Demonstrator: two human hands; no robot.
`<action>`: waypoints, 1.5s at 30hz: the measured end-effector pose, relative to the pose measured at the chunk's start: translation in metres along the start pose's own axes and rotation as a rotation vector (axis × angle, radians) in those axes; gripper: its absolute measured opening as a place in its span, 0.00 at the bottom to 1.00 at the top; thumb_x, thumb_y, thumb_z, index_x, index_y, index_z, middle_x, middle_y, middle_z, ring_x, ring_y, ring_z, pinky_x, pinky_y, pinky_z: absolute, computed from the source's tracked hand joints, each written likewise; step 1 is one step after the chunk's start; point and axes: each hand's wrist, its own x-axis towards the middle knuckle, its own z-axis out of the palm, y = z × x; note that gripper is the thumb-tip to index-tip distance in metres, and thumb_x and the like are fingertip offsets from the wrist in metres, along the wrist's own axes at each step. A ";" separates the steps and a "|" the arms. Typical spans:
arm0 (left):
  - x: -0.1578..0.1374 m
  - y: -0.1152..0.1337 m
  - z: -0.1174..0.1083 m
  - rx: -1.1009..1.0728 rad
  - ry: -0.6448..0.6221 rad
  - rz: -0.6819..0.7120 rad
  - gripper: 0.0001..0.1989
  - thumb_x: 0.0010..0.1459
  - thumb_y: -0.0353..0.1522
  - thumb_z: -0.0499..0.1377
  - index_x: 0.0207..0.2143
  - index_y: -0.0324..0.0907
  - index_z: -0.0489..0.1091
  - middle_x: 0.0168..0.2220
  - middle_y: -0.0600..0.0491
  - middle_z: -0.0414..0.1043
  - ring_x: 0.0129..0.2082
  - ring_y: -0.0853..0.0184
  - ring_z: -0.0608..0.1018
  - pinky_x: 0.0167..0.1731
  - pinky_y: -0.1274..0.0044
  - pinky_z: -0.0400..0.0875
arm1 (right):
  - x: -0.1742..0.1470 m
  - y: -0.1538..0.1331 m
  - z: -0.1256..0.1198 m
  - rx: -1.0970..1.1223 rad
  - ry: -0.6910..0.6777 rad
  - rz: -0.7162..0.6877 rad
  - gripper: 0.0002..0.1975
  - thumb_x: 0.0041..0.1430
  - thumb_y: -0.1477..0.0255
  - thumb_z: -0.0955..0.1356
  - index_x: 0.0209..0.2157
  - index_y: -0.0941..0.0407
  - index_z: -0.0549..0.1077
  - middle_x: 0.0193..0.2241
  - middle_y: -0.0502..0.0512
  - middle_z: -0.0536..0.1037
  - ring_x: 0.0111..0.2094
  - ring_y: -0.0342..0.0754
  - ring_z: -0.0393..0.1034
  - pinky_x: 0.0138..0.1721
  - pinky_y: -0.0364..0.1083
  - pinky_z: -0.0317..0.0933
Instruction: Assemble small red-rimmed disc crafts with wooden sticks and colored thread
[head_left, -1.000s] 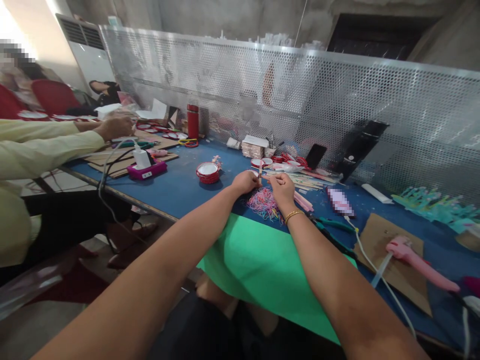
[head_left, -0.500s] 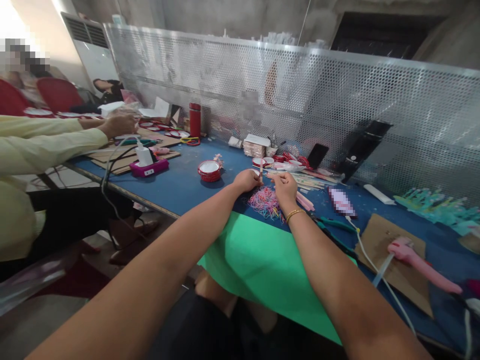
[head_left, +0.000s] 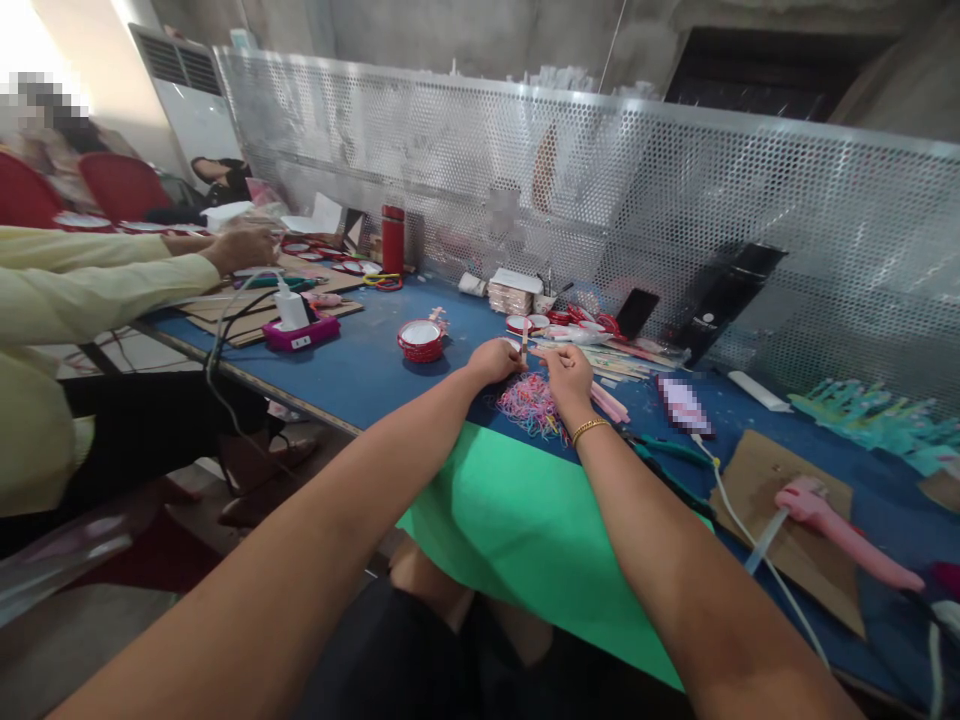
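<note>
My left hand point(head_left: 496, 361) is closed in a pinch on a small, flat, pale stick point(head_left: 526, 337) that stands upright from the fingers. My right hand point(head_left: 568, 370) is just to the right with its fingers pinched together and their tips close to the stick. What lies between those fingers is too small to make out. Beneath both hands spreads a tangled heap of multicoloured thin strings point(head_left: 531, 405). A large green sheet point(head_left: 525, 510) hangs over the table's front edge below my forearms.
On the blue table point(head_left: 352, 385) stand a stack of red-rimmed discs point(head_left: 420, 342) and a purple power strip point(head_left: 300, 335). A pink glue gun point(head_left: 847, 530) lies on cardboard point(head_left: 754, 470) at right. Pliers point(head_left: 667, 455) lie near my right wrist. A co-worker's hands point(head_left: 244, 248) work at left.
The right fingertips have shifted slightly at the stick. The left hand keeps its pinch on it. The view has moved very little.
</note>
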 end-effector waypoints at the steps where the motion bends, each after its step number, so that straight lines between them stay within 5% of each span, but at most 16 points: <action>1: 0.000 0.000 0.000 0.000 0.001 0.003 0.13 0.52 0.39 0.64 0.36 0.41 0.82 0.29 0.53 0.77 0.25 0.70 0.70 0.25 0.78 0.57 | 0.000 0.000 0.000 0.017 -0.018 -0.007 0.08 0.51 0.65 0.65 0.23 0.53 0.68 0.23 0.51 0.79 0.29 0.50 0.73 0.32 0.45 0.63; 45: -0.002 0.000 -0.002 0.021 0.012 0.006 0.13 0.53 0.39 0.63 0.36 0.42 0.82 0.28 0.53 0.77 0.25 0.70 0.69 0.24 0.78 0.55 | 0.000 0.001 0.000 0.000 -0.039 -0.035 0.09 0.51 0.64 0.65 0.22 0.52 0.67 0.22 0.50 0.77 0.27 0.49 0.72 0.31 0.45 0.63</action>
